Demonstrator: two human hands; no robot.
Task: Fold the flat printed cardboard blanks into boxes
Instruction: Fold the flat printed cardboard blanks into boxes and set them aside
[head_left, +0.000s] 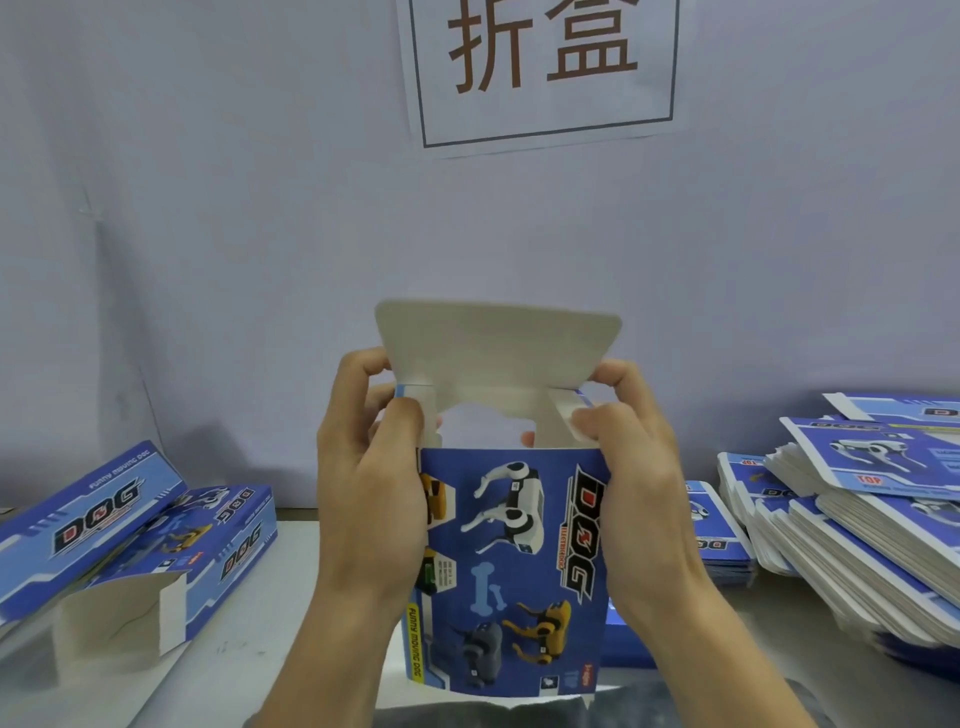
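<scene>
A blue printed box (514, 566) with robot-dog pictures stands upright in mid-air in front of me, its top end open. Its white lid flap (498, 338) sticks up at the back. My left hand (369, 499) grips the box's left side, thumb on the left side flap. My right hand (639, 488) grips the right side, thumb pressing the small right flap (566, 421) inward. Stacks of flat blue blanks (857, 545) lie on the right of the table.
Folded blue boxes (135, 540) lie on the left of the grey table (260, 649), one with an open white flap. A pale wall with a paper sign (540, 67) stands behind. Another blue piece (628, 639) lies under the held box.
</scene>
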